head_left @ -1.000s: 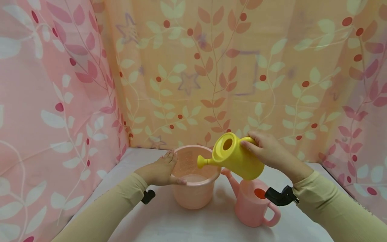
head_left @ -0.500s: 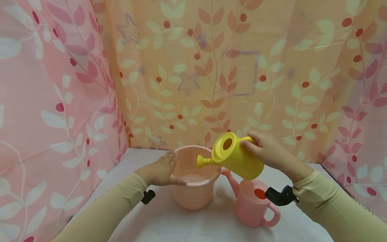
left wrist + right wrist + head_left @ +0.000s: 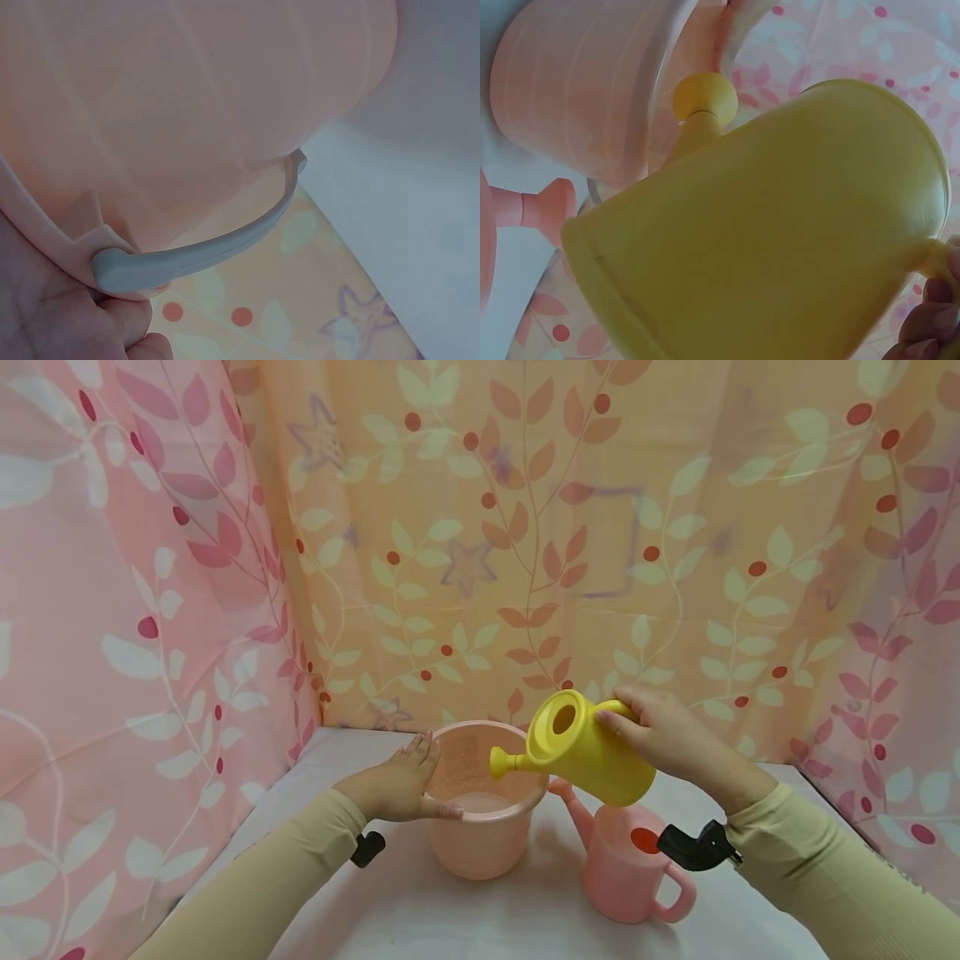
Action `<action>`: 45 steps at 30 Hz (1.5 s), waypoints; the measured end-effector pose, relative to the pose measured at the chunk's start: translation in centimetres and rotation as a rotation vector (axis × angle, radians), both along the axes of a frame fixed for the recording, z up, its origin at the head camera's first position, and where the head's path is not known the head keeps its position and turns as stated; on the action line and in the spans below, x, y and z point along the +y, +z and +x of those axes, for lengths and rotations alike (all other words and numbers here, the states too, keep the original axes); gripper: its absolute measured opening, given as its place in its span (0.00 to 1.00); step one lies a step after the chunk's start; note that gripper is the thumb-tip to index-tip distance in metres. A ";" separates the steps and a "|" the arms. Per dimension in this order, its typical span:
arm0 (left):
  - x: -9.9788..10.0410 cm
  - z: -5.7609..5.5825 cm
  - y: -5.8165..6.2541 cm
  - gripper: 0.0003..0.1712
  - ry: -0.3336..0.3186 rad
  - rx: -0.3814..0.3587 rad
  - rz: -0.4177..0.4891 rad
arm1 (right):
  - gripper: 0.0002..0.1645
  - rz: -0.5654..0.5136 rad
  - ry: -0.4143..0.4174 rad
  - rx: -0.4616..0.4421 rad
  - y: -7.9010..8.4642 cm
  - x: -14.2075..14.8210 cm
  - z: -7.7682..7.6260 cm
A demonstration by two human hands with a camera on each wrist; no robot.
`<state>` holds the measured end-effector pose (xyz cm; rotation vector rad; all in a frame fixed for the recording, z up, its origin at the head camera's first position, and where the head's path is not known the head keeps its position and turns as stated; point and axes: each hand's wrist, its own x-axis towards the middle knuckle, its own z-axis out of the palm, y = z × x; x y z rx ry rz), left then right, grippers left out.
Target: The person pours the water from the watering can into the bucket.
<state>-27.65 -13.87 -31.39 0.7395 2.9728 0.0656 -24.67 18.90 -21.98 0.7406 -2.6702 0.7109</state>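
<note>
My right hand (image 3: 663,731) grips the handle of a yellow watering can (image 3: 592,764). The can tips to the left, and its round spout head (image 3: 498,762) hangs over the mouth of a peach-pink bucket (image 3: 480,852). In the right wrist view the curled fingers (image 3: 928,322) show at the can's handle. My left hand (image 3: 390,783) rests on the bucket's left rim, fingers extended and thumb along the front edge. A grey bail handle (image 3: 202,259) hangs at the bucket's far side in the left wrist view. Whether water is flowing cannot be told.
A pink watering can (image 3: 622,877) stands upright on the white tabletop (image 3: 405,914), right of the bucket, beneath the yellow can, spout toward the bucket. Leaf-patterned cloth (image 3: 525,527) covers the back and both sides. Black wrist mounts (image 3: 697,847) protrude below the sleeves.
</note>
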 end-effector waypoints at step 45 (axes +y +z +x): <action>0.0 0.1 0.0 0.69 0.005 -0.006 0.011 | 0.15 0.012 0.021 0.035 0.5 -0.1 0.2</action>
